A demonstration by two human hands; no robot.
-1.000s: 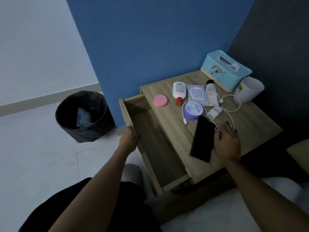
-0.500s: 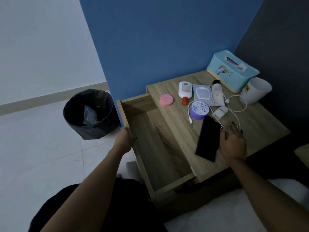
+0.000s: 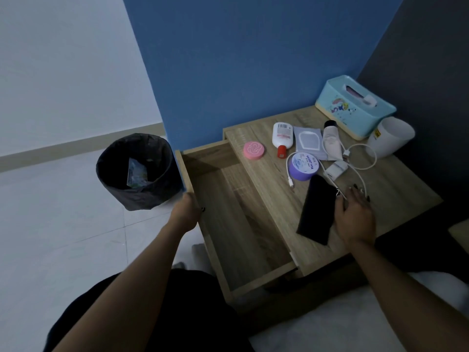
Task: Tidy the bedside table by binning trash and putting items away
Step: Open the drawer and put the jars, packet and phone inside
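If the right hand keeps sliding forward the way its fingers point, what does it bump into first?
Probably the white cable looping just past the right hand, whose fingertips already seem to touch it. Beyond that lies the white charger plug. Depth is hard to judge here.

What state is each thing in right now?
drawer: pulled open, nothing inside
bin: upright, lined, some trash inside
black case: flat on table, right hand on it
left hand: gripping drawer front
white bottle: lying down, capped
purple jar: lid on
cup: tipped over
cable: loose
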